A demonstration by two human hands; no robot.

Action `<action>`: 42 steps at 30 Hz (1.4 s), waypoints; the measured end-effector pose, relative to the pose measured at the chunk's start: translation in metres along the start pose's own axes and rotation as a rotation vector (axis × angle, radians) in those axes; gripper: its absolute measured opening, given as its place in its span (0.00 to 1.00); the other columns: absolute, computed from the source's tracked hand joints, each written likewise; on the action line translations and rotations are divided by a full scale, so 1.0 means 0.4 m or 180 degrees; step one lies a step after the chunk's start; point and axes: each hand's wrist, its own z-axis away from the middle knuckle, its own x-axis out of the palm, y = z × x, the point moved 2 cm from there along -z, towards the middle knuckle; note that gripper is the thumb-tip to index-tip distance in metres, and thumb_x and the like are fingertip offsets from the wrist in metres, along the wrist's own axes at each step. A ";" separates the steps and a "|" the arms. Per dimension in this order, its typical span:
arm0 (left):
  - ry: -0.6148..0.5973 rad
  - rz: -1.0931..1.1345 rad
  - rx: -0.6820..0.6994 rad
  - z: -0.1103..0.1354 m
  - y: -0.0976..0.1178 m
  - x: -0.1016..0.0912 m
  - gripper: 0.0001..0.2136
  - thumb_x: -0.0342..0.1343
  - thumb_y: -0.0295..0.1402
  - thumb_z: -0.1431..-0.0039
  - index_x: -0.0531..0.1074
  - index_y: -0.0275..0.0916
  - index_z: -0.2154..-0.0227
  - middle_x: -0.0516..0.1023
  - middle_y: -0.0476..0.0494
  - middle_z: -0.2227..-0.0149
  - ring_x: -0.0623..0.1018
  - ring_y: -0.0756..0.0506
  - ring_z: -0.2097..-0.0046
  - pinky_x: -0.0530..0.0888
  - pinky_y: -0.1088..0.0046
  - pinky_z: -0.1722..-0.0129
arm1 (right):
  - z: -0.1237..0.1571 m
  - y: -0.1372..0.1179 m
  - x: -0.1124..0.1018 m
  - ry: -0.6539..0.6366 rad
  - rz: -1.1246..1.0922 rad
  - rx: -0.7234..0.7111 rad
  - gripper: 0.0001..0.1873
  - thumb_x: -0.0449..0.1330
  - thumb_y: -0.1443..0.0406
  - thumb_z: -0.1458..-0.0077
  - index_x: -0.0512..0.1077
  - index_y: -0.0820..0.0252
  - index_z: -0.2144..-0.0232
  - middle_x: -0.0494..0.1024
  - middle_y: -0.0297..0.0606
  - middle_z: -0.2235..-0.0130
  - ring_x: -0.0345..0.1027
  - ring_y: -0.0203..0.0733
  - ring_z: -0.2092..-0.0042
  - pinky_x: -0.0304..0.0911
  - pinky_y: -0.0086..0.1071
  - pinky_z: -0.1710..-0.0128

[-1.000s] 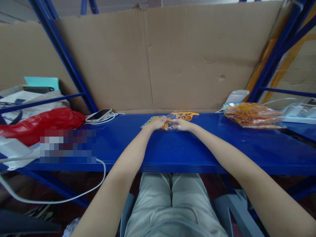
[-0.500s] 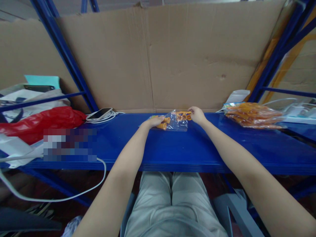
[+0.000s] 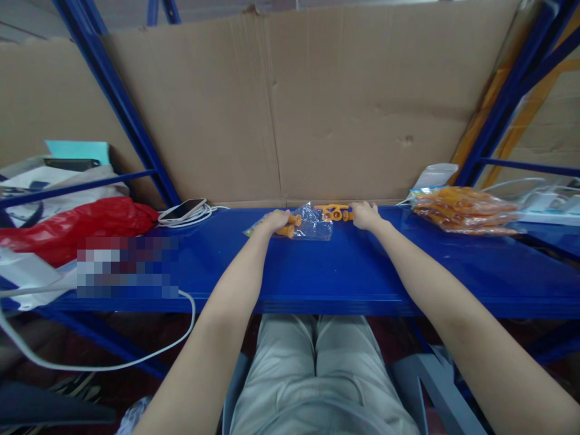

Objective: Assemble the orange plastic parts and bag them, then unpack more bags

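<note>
Hands apart, the clear bag [image 3: 317,231] between them on the blue shelf [image 3: 335,272]. My left hand [image 3: 273,222] is clamped on the bag's left end; two orange tubes [image 3: 286,231] stick out toward its middle. The orange part [image 3: 334,212] sits at the bag's upper right corner, my right hand [image 3: 366,215] at its far end; can't tell if I've got it gripped. Packed orange pile [image 3: 462,210]: well right of the bag. Phone [image 3: 185,209] and white cable [image 3: 199,215]: well left. Cardboard [image 3: 362,109] stands behind it.
</note>
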 end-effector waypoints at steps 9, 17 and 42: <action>0.0313 -0.0462 -0.0483 0.026 0.010 -0.023 0.25 0.36 0.38 0.33 0.76 0.32 0.50 0.74 0.31 0.44 0.68 0.33 0.38 0.51 0.46 0.35 | 0.013 0.029 -0.027 -0.0610 0.0108 0.0412 0.23 0.56 0.59 0.41 0.70 0.61 0.45 0.72 0.53 0.44 0.60 0.58 0.39 0.55 0.57 0.43; 0.0613 -0.0659 -0.0382 0.031 0.009 -0.018 0.26 0.36 0.38 0.33 0.78 0.31 0.53 0.76 0.30 0.47 0.71 0.35 0.40 0.55 0.50 0.36 | 0.017 0.093 -0.061 -0.0909 0.0470 0.0578 0.15 0.62 0.63 0.47 0.79 0.61 0.58 0.79 0.50 0.53 0.70 0.53 0.47 0.65 0.42 0.50; -0.0089 -0.0384 0.0298 0.030 0.043 0.000 0.24 0.38 0.38 0.31 0.78 0.34 0.54 0.78 0.38 0.48 0.76 0.42 0.45 0.69 0.73 0.48 | 0.063 -0.086 -0.135 -0.0583 -0.0074 -0.1038 0.06 0.63 0.66 0.50 0.80 0.60 0.68 0.81 0.37 0.67 0.74 0.38 0.65 0.61 0.26 0.67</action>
